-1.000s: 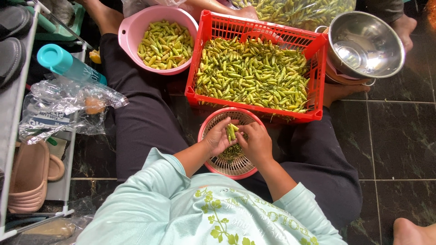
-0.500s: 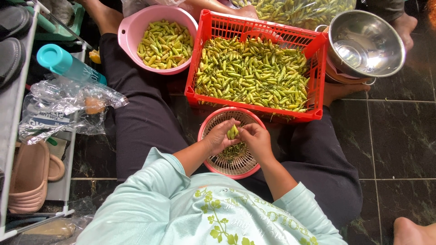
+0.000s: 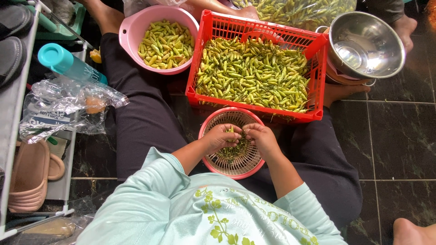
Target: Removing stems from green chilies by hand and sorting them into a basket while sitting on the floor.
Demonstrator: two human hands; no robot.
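Both hands work over the sieve (image 3: 234, 170), which sits in the lap, just below the red crate (image 3: 313, 63) of chilies. Left hand (image 3: 220, 137) and right hand (image 3: 260, 138) fingers pinch one chili (image 3: 236, 136) between them. Pink bowl (image 3: 136, 31) upper left, steel bowl (image 3: 367, 45) upper right.

Pale mint long-sleeved top, sleeves pushed up forearms; green leaf-and-vine print with lettering across front. Dark trousers. Left hand (image 3: 221, 137), right hand (image 3: 261, 138) bare, no rings visible.
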